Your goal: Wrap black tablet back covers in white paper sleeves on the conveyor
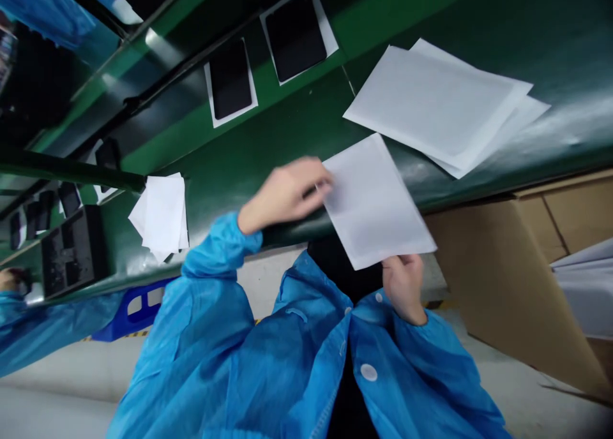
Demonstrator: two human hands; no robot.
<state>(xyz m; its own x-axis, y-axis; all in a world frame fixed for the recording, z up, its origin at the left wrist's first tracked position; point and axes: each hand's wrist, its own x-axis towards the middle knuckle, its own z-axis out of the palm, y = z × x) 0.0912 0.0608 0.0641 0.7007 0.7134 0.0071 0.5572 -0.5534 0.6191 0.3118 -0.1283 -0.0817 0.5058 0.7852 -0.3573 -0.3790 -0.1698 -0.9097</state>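
Observation:
A white, thin sheet or flat pouch [378, 203] is held at a slant over the front edge of the green bench. My right hand [405, 282] pinches its lower edge, thumb on the near side. At its left edge is my left hand [292, 190], slightly blurred, with thumb and fingers curled together against the sheet. Just beyond lies a loose stack of similar white sheets [435, 101]. Whether the held piece is one layer or several I cannot tell.
Dark flat panels [295, 37] rest on white sheets along the bench [306, 120]. To the left are another white stack [164, 212], a black tray [74, 251] and a co-worker's blue sleeve [57, 327]. An open cardboard box [512, 286] stands at the right, near a blue plastic stool or crate [129, 311] opposite.

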